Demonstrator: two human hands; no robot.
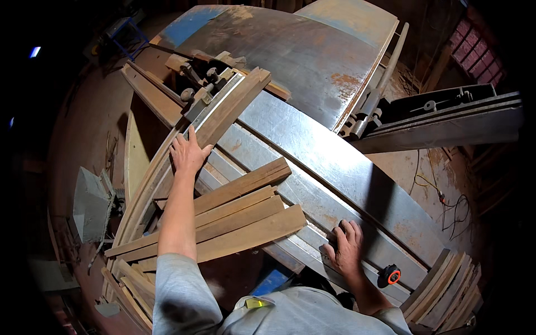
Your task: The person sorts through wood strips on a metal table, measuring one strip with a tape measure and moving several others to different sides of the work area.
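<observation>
My left hand (pixel 188 153) reaches forward with fingers spread. It rests at the near end of a thick brown wooden board (pixel 234 109), which lies along a metal fence (pixel 215 103). To the right, my right hand (pixel 347 248) lies on the slotted metal saw table (pixel 312 145), its fingers apart and slightly bent, holding nothing I can see. A round black and orange tape measure (pixel 389 275) sits on the metal close to that hand. Between my arms, several wooden boards (pixel 251 231) lie side by side, their ends over the table edge; my left forearm covers part of them.
Stacked boards (pixel 446 287) stand at the lower right. A large, partly rusty metal sheet (pixel 279 50) spans the far side. Clamps and knobs (pixel 192 92) crowd the fence's far end. A long metal beam (pixel 441 125) juts in at right, above a floor cable (pixel 441 195).
</observation>
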